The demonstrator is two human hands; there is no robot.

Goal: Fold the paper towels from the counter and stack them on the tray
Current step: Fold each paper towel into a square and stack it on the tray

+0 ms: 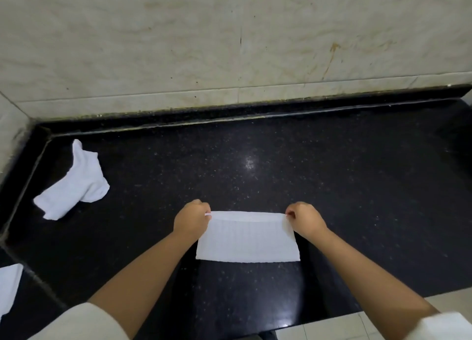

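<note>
A white paper towel (247, 240) lies folded on the black counter in front of me. My left hand (192, 218) pinches its far left corner and my right hand (304, 218) pinches its far right corner, both at the fold's far edge. A crumpled pile of white paper towels (74, 184) rests at the left of the counter near the back corner. Another white sheet (9, 286) shows at the lower left edge, partly cut off. No tray is in view.
The black speckled counter (281, 166) runs to a raised black back lip (229, 109) under a pale tiled wall (204, 46). The counter's near edge sits at the lower right, with light floor tiles (332, 327) beyond it.
</note>
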